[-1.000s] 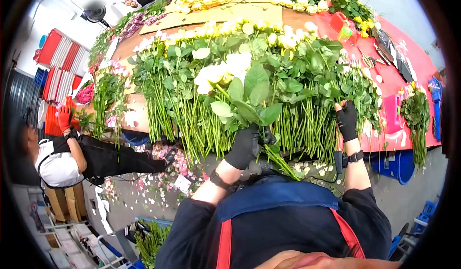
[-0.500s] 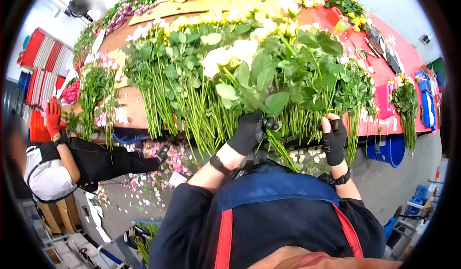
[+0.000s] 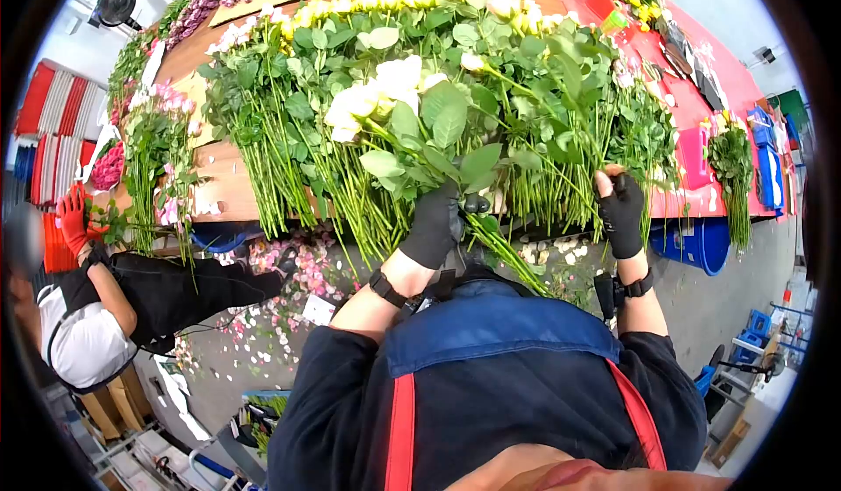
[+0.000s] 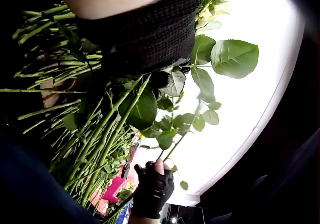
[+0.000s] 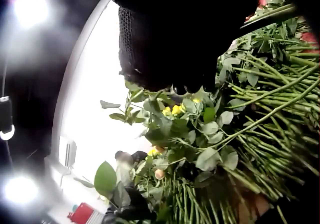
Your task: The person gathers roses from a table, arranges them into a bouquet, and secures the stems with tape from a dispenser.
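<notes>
My left hand (image 3: 435, 222), in a black glove, grips a small bunch of white roses (image 3: 377, 97) by the stems. Their heads lean up and to the left, and the cut ends (image 3: 512, 259) stick out below the fist toward my body. My right hand (image 3: 620, 213), gloved with bare fingertips, pinches a single leafy rose stem (image 4: 174, 148) between thumb and fingers. A pale rose head (image 3: 473, 62) is at the far end of a long stem slanting toward that hand. In the right wrist view the dark glove hides most of the right fingers.
Rows of roses (image 3: 307, 176) lie along the table with stems over the front edge. A pink box (image 3: 695, 158) and another bundle (image 3: 734, 180) lie at right, above a blue tub (image 3: 692, 244). At left stands a person in red gloves (image 3: 73, 215). Petals (image 3: 307, 272) litter the floor.
My right hand has drawn from the row toward my body with a rose stem, then risen slightly again. The new stem now slants left toward the bunch, which my left hand still holds.
</notes>
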### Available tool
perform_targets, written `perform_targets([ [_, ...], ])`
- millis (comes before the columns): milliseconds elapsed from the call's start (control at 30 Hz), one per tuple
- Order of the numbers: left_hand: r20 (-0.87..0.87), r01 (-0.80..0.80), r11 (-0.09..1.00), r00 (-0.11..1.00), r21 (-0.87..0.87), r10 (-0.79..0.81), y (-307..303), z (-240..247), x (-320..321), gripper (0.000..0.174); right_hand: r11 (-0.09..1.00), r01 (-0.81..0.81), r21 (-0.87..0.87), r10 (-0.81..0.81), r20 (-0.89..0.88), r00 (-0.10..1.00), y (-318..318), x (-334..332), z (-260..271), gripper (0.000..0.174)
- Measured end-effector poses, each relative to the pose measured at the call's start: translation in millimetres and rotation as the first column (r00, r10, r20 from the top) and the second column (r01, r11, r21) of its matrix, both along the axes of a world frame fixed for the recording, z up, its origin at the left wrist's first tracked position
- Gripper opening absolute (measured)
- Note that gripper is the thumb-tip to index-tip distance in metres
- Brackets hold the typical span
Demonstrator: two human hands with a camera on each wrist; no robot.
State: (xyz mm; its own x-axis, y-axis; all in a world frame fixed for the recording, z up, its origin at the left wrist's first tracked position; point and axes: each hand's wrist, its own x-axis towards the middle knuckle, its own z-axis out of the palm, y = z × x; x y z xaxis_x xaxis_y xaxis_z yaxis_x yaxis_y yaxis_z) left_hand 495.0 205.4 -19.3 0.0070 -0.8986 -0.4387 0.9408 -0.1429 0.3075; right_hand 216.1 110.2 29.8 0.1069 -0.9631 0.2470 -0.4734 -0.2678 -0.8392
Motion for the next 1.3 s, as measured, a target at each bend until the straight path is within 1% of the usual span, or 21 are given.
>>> perform_targets([
  [67,0.051,-0.010,0.999,0.999,-0.038,0.012,-2.2,3.0,-7.8,0.019,0.994,0.058,0.090,-0.068,0.115,0.991,1.4,9.2,13.5,0.016],
  [167,0.160,0.050,0.998,0.986,-0.038,-0.043,-4.5,-19.4,-21.5,0.029,0.993,-0.047,0.108,0.041,0.056,0.998,6.6,17.1,11.2,0.017],
  [233,0.197,0.082,0.994,0.978,-0.070,-0.067,-10.5,-39.5,-30.6,0.033,0.947,-0.118,0.299,0.053,0.216,0.975,22.8,21.4,6.9,0.019],
  [367,0.294,0.188,0.968,0.946,-0.163,-0.134,-21.6,-72.1,-41.3,0.040,0.899,-0.278,0.337,0.252,0.120,0.960,46.9,21.3,-22.7,0.023],
  [433,0.230,0.245,0.948,0.953,-0.202,-0.197,-10.0,-52.7,-48.5,0.044,0.844,-0.456,0.282,0.460,0.055,0.886,48.2,21.9,-38.7,0.028],
  [467,0.574,0.277,0.937,0.812,-0.215,-0.108,-11.1,-95.8,-56.9,0.049,0.829,-0.476,0.294,0.473,0.085,0.877,49.5,20.2,-41.6,0.029],
  [533,0.345,0.331,0.897,0.912,-0.294,-0.224,-14.8,-87.6,-57.3,0.050,0.809,-0.506,0.301,0.506,0.083,0.859,49.6,18.7,-41.7,0.029],
  [600,0.188,0.366,0.862,0.929,-0.350,-0.318,-13.9,-69.6,-55.6,0.050,0.800,-0.525,0.290,0.544,0.019,0.839,46.8,17.9,-34.0,0.025],
  [633,0.153,0.385,0.848,0.923,-0.363,-0.354,-11.7,-26.9,-51.0,0.048,0.804,-0.566,0.185,0.589,-0.109,0.801,45.8,17.9,-32.1,0.022],
  [700,0.184,0.409,0.822,0.913,-0.397,-0.365,-6.7,4.7,-42.9,0.050,0.758,-0.652,-0.011,0.602,-0.373,0.706,43.8,19.7,-27.1,0.018],
  [767,0.302,0.432,0.792,0.896,-0.432,-0.324,1.3,12.3,-36.6,0.054,0.747,-0.664,0.036,0.610,-0.435,0.662,47.7,28.3,-18.5,0.018],
  [833,0.644,0.485,0.830,0.735,-0.276,-0.215,24.3,42.8,-30.0,0.050,0.674,-0.728,0.124,0.737,-0.190,0.649,34.7,23.3,-19.2,0.018],
  [867,0.702,0.481,0.846,0.684,-0.231,-0.198,30.8,46.8,-24.2,0.050,0.719,-0.654,0.236,0.684,-0.073,0.725,30.6,18.8,-17.4,0.024],
  [900,0.704,0.461,0.861,0.683,-0.213,-0.192,36.6,47.8,-20.3,0.050,0.779,-0.589,0.214,0.594,0.047,0.803,22.4,21.2,-7.6,0.027],
  [967,0.643,0.404,0.891,0.743,-0.208,-0.187,48.4,41.9,-11.5,0.050,0.924,-0.378,-0.058,0.344,-0.306,0.888,-0.5,16.5,-10.8,0.031],
  [1033,0.547,0.359,0.908,0.815,-0.217,-0.191,54.5,29.3,-6.4,0.049,0.944,-0.322,-0.066,0.223,-0.592,0.775,-16.3,14.1,-20.3,0.031],
  [1100,0.487,0.326,0.921,0.853,-0.214,-0.188,62.2,21.5,-3.1,0.049,0.952,-0.304,0.037,0.245,-0.685,0.686,-30.1,4.7,-62.3,0.028],
  [1167,0.446,0.301,0.931,0.876,-0.207,-0.184,67.0,16.4,0.9,0.048,0.936,-0.350,-0.031,0.288,-0.504,0.814,-39.6,-6.6,-86.4,0.022],
  [1233,0.415,0.280,0.938,0.893,-0.203,-0.176,73.0,12.7,7.3,0.048,0.960,-0.251,-0.121,0.212,-0.270,0.939,-34.2,-3.8,-63.1,0.017],
  [1267,0.404,0.273,0.940,0.898,-0.203,-0.173,74.2,11.1,10.6,0.048,0.967,-0.217,-0.136,0.187,-0.205,0.961,-39.8,-13.5,-66.4,0.017],
  [1300,0.392,0.265,0.943,0.904,-0.202,-0.170,77.5,9.6,13.6,0.048,0.984,-0.160,-0.082,0.132,-0.274,0.953,-42.8,-16.5,-55.0,0.018],
])
